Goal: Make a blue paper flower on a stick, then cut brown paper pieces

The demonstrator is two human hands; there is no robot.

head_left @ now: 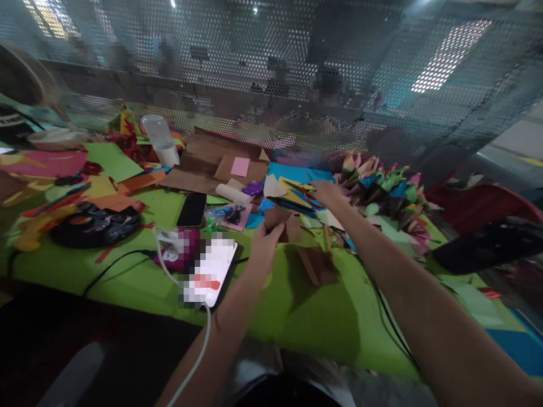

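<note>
My left hand (268, 234) is closed on a piece of brown paper (282, 223) above the green table cover. Farther forward and to the right, my right hand (326, 193) reaches over yellow and blue papers (297, 198), beside what looks like a red-handled tool (310, 198); whether its fingers hold anything is too small to tell. Between my arms a folded brown paper piece (318, 264) lies on the green cover. A phone with a lit screen (216, 268) rests left of my left forearm, with a white cable running over that arm.
Several paper flowers (382, 181) stand at the back right. A dark phone (192, 210), a clear bottle (161, 140) and large brown paper (207, 161) are at the back left. Black cables cross the green cover (263, 322). A perforated metal screen (237, 68) rises behind the table.
</note>
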